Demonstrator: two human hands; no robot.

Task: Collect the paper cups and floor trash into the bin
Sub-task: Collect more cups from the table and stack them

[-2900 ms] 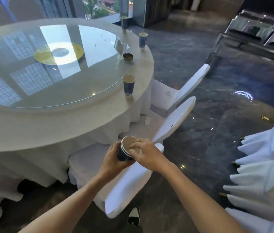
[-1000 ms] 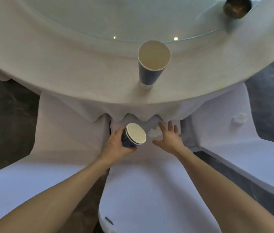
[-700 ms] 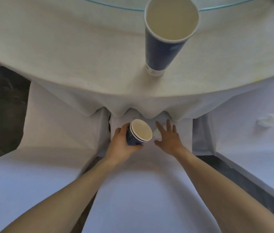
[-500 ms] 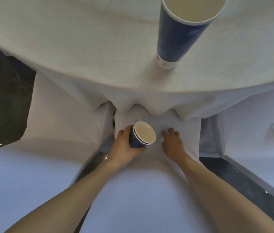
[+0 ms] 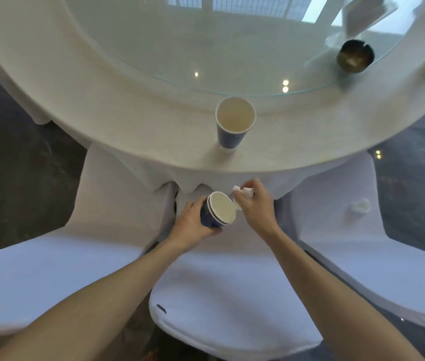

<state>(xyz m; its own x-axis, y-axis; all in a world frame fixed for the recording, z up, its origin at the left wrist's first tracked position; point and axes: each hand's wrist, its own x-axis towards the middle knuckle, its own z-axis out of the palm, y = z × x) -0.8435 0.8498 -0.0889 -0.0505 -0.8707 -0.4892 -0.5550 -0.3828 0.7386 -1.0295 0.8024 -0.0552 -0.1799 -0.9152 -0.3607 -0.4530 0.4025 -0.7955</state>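
Head-camera view looking down over white-covered chair [image 5: 232, 295] tucked against round surface [image 5: 133, 118] draped in white cloth. Left hand [image 5: 193, 225] at centre, fingers wrapped around stack of blue paper cups [image 5: 217, 211], mouth tilted toward right. Right hand [image 5: 257, 204] just beside stack's rim, fingers pinched shut on crumpled white tissue [image 5: 242, 191], held above chair seat, close to cup opening but not inside. Single blue paper cup [image 5: 234, 123] upright on cloth near surface edge, directly beyond both hands, apparently empty. Glass turntable [image 5: 232, 40] covering middle of surface, dark round ashtray [image 5: 354, 56] on its right edge. Second crumpled tissue [image 5: 361, 205] lying on seat of neighbouring chair [image 5: 362, 243] at right. Dark glossy floor [image 5: 18, 165] at both sides
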